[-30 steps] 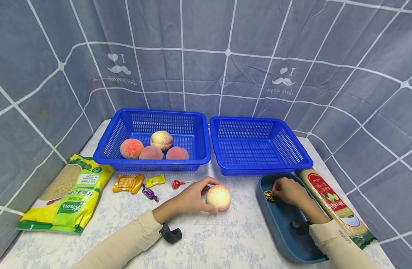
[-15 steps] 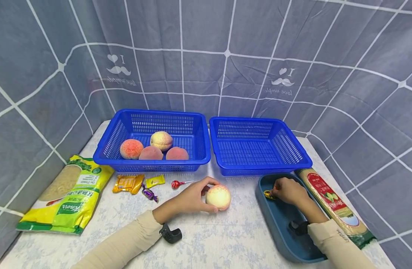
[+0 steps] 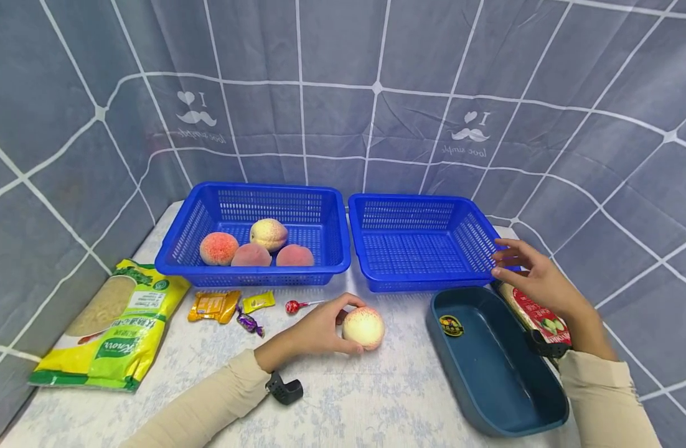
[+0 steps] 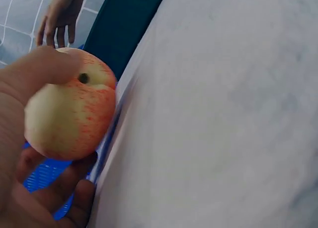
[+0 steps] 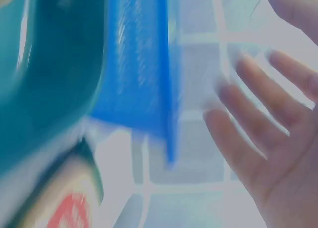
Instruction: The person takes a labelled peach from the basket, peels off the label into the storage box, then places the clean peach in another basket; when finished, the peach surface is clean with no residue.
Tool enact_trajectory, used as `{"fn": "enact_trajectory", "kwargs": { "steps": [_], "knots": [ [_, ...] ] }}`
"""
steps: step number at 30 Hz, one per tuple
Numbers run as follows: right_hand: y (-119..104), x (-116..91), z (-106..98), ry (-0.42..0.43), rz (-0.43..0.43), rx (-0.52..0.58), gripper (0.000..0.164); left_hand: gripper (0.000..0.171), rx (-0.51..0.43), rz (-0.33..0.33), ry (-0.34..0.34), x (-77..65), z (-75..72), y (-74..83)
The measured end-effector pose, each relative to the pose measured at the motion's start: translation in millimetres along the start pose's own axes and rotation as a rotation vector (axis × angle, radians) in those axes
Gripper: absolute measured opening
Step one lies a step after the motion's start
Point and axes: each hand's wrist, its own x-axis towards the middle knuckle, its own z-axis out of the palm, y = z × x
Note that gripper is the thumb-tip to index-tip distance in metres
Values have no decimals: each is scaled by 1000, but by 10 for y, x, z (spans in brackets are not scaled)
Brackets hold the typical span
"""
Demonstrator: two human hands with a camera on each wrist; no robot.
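Observation:
My left hand (image 3: 320, 328) holds a pale yellow peach with a red blush (image 3: 366, 328) at the front middle of the table. In the left wrist view, the thumb lies across the peach (image 4: 74, 118) beside its dark stem hole, with fingers beneath. My right hand (image 3: 539, 283) is at the right end of the right blue basket (image 3: 410, 252), above a noodle package with a red label (image 3: 536, 314). Its fingers are spread and hold nothing; the right wrist view shows that hand (image 5: 268, 133) blurred. Below and left of it sits a dark teal tub (image 3: 491, 364) with a round black-and-yellow sticker (image 3: 451, 326).
The left blue basket (image 3: 253, 279) contains several peaches (image 3: 269, 234). In front lie an orange packet (image 3: 214, 305), a yellow candy (image 3: 259, 301), a purple candy (image 3: 249, 321) and a red lollipop (image 3: 292, 307). A yellow-green Knorr bag (image 3: 116, 330) stands left. Grey curtain surrounds the table.
My right hand has left the sticker area inside the teal tub and moved up and right to the basket's end, its fingers opening out. My left hand and the peach stay put.

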Motion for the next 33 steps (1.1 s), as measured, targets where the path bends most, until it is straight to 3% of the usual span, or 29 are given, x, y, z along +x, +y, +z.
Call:
{"fn": "enact_trajectory", "kwargs": {
  "steps": [2, 5, 8, 13, 18, 22, 26, 33],
  "knots": [
    [102, 10, -118, 52, 69, -96, 62, 72, -38, 13, 6, 11, -17, 53],
    [304, 2, -219, 20, 176, -187, 74, 72, -90, 51, 16, 58, -87, 204],
    [469, -24, -264, -21, 242, -205, 74, 73, -87, 128, 45, 197, -239, 428],
    [577, -21, -299, -33, 246, -166, 65, 74, -76, 232, 137, 623, -626, 815],
    [560, 30, -302, -48, 245, -174, 63, 71, -77, 230, 165, 1169, -982, 1010],
    [558, 31, -324, -57, 244, -162, 60, 71, -41, 160, 137, 1614, -1108, 984],
    [614, 21, -352, -51, 253, -119, 59, 70, 42, 50, 123, 1953, -1096, 816],
    [628, 43, -358, -63, 275, -72, 60, 62, 165, -123, 97, 2265, -955, 522]
  ]
}}
